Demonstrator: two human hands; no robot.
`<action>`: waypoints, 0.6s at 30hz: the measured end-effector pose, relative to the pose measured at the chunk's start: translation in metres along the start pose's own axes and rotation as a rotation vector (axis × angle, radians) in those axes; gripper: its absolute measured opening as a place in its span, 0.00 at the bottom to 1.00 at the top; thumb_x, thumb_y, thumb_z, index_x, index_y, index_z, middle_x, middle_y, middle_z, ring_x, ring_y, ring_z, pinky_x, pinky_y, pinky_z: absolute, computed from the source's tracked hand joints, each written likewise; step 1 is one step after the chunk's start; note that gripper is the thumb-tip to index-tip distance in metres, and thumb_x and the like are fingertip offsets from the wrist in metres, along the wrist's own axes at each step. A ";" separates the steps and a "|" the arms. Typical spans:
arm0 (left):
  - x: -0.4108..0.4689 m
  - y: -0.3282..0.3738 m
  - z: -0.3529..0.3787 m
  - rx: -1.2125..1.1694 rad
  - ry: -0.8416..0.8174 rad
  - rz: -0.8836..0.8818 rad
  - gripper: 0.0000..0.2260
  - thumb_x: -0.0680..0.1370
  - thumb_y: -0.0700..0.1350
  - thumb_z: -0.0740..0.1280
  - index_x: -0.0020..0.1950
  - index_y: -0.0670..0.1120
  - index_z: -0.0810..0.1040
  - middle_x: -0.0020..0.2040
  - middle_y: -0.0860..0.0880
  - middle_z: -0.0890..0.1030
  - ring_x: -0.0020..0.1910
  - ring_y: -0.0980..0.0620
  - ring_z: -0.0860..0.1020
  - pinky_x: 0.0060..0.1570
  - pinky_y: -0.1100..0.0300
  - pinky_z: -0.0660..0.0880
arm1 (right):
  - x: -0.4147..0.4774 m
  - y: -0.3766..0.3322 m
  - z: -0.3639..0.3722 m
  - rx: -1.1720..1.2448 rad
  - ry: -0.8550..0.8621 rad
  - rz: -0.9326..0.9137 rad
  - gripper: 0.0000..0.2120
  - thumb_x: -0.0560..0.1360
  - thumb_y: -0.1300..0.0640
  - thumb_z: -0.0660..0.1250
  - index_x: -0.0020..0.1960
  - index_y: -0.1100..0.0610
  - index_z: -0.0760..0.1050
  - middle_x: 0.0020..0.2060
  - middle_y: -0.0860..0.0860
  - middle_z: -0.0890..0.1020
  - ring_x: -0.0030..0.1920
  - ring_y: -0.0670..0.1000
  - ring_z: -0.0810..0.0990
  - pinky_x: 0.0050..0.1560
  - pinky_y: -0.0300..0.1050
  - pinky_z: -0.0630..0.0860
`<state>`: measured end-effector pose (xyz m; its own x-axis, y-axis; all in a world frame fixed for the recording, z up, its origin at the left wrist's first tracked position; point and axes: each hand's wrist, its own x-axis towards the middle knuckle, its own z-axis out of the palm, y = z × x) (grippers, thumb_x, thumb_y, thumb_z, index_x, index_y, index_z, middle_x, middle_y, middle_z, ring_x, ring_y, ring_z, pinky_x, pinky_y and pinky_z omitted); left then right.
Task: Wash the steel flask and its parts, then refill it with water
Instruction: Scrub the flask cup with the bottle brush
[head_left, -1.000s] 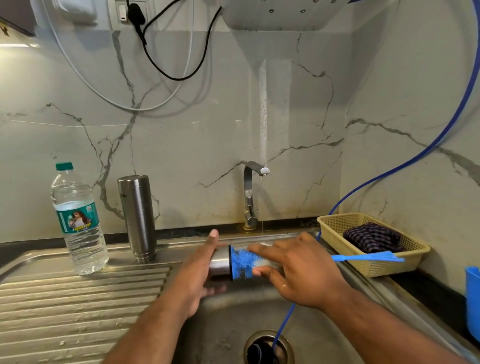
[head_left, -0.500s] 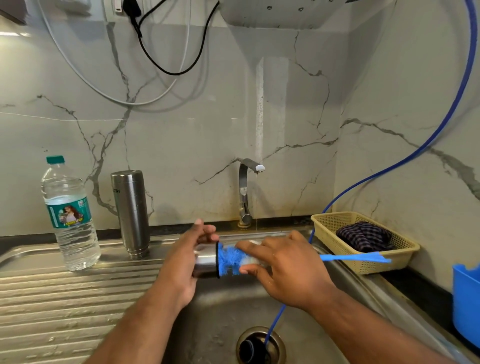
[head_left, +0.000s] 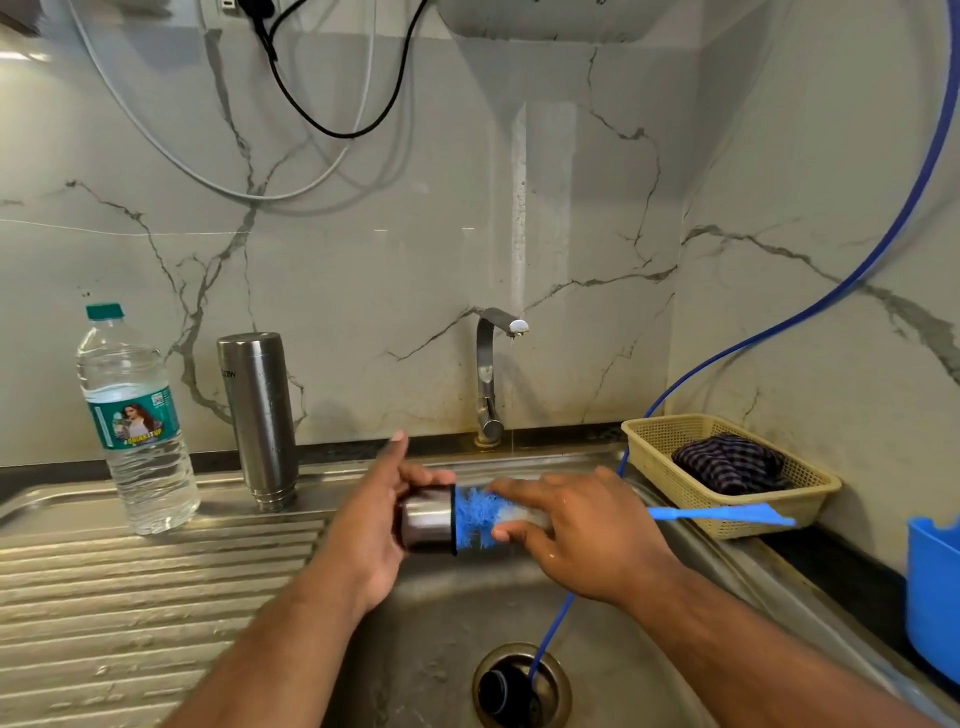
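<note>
Over the sink basin (head_left: 436, 634), my left hand (head_left: 371, 525) grips a small steel flask cap (head_left: 427, 524) lying on its side, its mouth to the right. My right hand (head_left: 582, 530) holds a blue bottle brush (head_left: 480, 519) whose bristles sit at the cap's mouth; its blue handle (head_left: 722, 514) sticks out to the right. The steel flask body (head_left: 258, 418) stands upside down on the sink's back ledge, left of the tap (head_left: 491, 374).
A plastic water bottle (head_left: 136, 421) stands on the ribbed drainboard (head_left: 130, 597) at left. A beige basket (head_left: 727, 483) with a checked cloth sits at right, a blue container (head_left: 932, 592) beyond it. A blue hose (head_left: 550, 631) runs into the drain (head_left: 519, 686).
Both hands with cap and brush have shifted slightly left within the view; my left index finger lifts off the cap again. The brush stays at the cap's mouth.
</note>
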<state>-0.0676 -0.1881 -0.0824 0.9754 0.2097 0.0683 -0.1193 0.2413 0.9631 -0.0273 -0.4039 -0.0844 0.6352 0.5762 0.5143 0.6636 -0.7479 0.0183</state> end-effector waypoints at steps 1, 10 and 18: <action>0.001 0.003 -0.001 -0.080 0.039 -0.029 0.19 0.78 0.62 0.65 0.45 0.45 0.79 0.49 0.44 0.85 0.49 0.43 0.84 0.52 0.45 0.80 | 0.001 0.001 0.001 -0.036 0.048 -0.057 0.26 0.80 0.32 0.58 0.75 0.36 0.66 0.50 0.43 0.82 0.51 0.47 0.80 0.53 0.49 0.70; -0.002 -0.007 -0.002 0.346 -0.140 -0.139 0.23 0.80 0.63 0.62 0.62 0.47 0.80 0.46 0.41 0.84 0.35 0.50 0.79 0.34 0.58 0.75 | 0.002 0.005 0.002 -0.031 0.077 -0.015 0.25 0.81 0.33 0.53 0.76 0.39 0.66 0.46 0.46 0.85 0.48 0.50 0.82 0.53 0.52 0.72; 0.003 -0.005 -0.002 -0.025 -0.125 -0.051 0.14 0.75 0.52 0.69 0.51 0.42 0.81 0.57 0.39 0.84 0.55 0.41 0.83 0.59 0.44 0.79 | 0.001 0.005 0.000 -0.029 0.007 0.001 0.27 0.81 0.31 0.51 0.77 0.39 0.64 0.50 0.45 0.84 0.51 0.48 0.80 0.62 0.53 0.70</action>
<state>-0.0641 -0.1864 -0.0874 0.9956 0.0772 0.0530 -0.0721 0.2721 0.9596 -0.0231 -0.4069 -0.0835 0.6331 0.5729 0.5205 0.6511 -0.7578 0.0420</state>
